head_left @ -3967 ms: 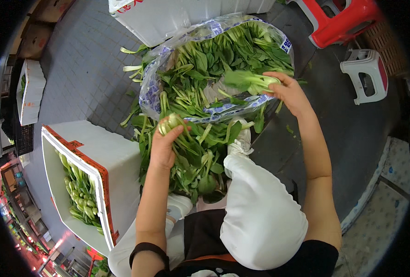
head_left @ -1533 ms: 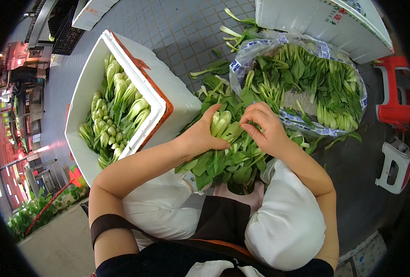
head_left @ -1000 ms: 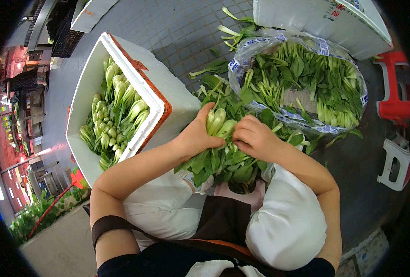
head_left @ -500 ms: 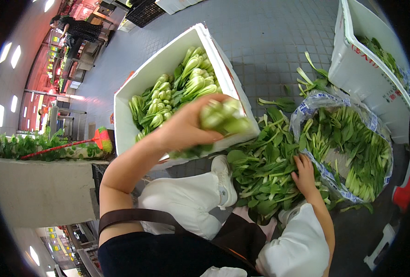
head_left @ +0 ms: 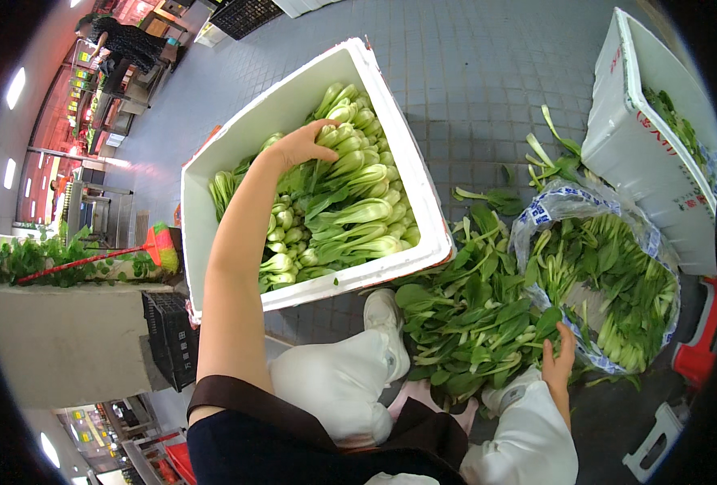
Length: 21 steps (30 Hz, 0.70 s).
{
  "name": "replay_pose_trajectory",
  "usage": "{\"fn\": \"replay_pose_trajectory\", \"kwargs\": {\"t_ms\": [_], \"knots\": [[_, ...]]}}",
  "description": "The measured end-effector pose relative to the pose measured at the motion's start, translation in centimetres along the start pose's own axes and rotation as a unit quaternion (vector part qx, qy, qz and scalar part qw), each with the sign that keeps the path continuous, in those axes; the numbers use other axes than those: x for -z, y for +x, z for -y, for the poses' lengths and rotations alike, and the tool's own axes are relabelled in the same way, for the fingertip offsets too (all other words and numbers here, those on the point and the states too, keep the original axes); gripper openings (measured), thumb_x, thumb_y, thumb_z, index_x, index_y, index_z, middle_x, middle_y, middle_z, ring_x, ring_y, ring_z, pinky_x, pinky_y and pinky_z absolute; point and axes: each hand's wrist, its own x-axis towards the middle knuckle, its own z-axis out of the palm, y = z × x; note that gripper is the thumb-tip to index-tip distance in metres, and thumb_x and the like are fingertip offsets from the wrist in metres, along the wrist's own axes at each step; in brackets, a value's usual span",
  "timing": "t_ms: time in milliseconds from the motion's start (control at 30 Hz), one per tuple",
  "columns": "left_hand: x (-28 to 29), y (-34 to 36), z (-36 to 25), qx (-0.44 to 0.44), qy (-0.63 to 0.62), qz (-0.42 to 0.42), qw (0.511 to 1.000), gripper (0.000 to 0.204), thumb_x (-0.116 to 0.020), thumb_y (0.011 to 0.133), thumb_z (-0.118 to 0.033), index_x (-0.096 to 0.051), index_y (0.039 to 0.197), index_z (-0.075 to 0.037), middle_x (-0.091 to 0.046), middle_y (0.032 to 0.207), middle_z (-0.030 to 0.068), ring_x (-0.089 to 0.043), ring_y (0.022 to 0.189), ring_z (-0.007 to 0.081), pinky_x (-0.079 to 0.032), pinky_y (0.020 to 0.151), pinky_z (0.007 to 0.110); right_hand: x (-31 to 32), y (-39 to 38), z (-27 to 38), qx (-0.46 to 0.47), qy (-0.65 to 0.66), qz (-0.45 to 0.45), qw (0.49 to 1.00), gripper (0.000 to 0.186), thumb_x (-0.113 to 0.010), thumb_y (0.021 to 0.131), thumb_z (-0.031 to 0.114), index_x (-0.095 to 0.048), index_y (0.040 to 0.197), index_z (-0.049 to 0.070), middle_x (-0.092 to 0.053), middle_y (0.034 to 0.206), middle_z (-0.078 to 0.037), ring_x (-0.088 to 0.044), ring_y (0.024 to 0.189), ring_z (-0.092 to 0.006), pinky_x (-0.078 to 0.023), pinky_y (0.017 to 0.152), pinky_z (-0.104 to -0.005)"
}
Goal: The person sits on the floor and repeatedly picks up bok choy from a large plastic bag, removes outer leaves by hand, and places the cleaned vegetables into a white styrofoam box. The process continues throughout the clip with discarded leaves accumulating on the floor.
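Observation:
My left hand [head_left: 300,147] reaches into a white foam box [head_left: 443,242] packed with green bok choy [head_left: 365,212]. Its thumb and fingers are apart over the bulbs near the far side, with no bunch lifted. On the floor in front of me lies a heap of loose green leaves [head_left: 475,311]. Beside the heap's right edge is my right hand [head_left: 560,364], fingers apart, close to one broad leaf [head_left: 547,322]; whether it touches that leaf I cannot tell.
A clear plastic bag [head_left: 534,212] full of leafy stalks stands right of the heap. Beyond it is another foam box [head_left: 617,129] with greens. Stray stalks [head_left: 540,153] lie on the tiles. A black crate [head_left: 168,339], a broom [head_left: 160,246] and a red-and-white stool-like object [head_left: 698,347] are around me.
My left hand has gone from above the box's near right side into its far part, and the bok choy it carried is down among the others. My right hand has drawn back slightly toward me.

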Motion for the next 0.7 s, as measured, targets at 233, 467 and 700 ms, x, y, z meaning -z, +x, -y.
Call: {"fn": "replay_pose_trajectory", "kwargs": {"t_ms": [233, 467, 700], "knots": [[0.9, 0.4, 0.5, -0.073, 0.075, -0.076, 0.992, 0.064, -0.069, 0.068, -0.011, -0.045, 0.126, -0.014, -0.053, 0.114, 0.0141, -0.048, 0.11, 0.0248, -0.036, 0.095, 0.032, -0.4, 1.7, 1.8, -0.002, 0.023, -0.005, 1.0, 0.034, -0.053, 0.086, 0.009, -0.049, 0.119, 0.002, -0.048, 0.121, -0.016, -0.043, 0.115, -0.032, -0.034, 0.096, -0.039], [0.2, -2.8, 0.4, -0.134, 0.144, -0.252, 0.948, 0.05, -0.059, 0.07, 0.001, -0.05, 0.118, -0.008, -0.06, 0.098, 0.0147, -0.057, 0.092, 0.0256, -0.044, 0.083, 0.035, -0.3, 3.0, 3.1, 0.014, 0.04, -0.024, 0.999, 0.033, -0.054, 0.086, 0.007, -0.05, 0.118, 0.002, -0.048, 0.121, -0.015, -0.045, 0.114, -0.0299, -0.034, 0.096, -0.037], [-12.1, -6.4, 1.1, -0.153, 0.142, -0.252, 0.945, 0.053, -0.07, 0.074, -0.017, -0.042, 0.117, -0.004, -0.041, 0.118, 0.0154, -0.038, 0.113, 0.0332, -0.03, 0.097, 0.043, -1.1, 2.3, 3.1, 0.012, 0.036, -0.012, 0.999, 0.03, -0.054, 0.086, 0.007, -0.051, 0.115, 0.002, -0.049, 0.121, -0.014, -0.045, 0.114, -0.0293, -0.034, 0.097, -0.0369]]}}
